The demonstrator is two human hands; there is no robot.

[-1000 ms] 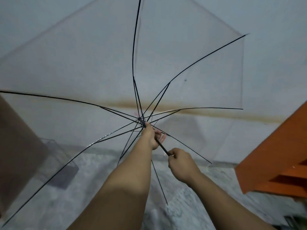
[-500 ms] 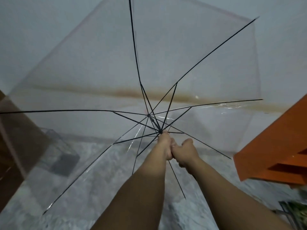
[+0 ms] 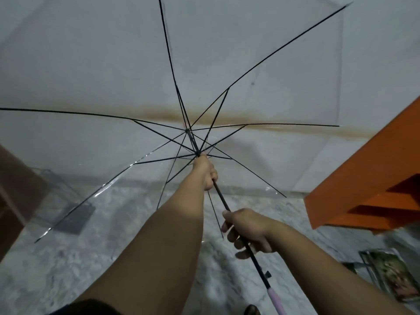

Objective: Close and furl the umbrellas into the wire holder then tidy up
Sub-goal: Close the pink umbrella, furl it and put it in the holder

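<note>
Head view: I find the clear umbrella [image 3: 227,64] fully spread before me. My left hand [image 3: 205,172] grips the shaft at the runner; my right hand [image 3: 248,230] grips the shaft [image 3: 221,197] nearer. Closing, furling and stowing all remain, I judge; I cannot identify a wire holder.

Umbrella [image 3: 227,64] ahead; staircase [image 3: 372,185] right; perhaps holder [image 3: 68,214] left.

wall [image 3: 91,64]: pale grey, w/ a brown stain band [image 3: 284,129] running across
floor [image 3: 56,269]: mottled grey-white, marble-like
orange shelf unit [image 3: 375,178]: right side, steps visible
printed packet [image 3: 391,276]: bottom right on floor, poss. a photo, blurred
brown panel [image 3: 13,189]: left edge
</note>
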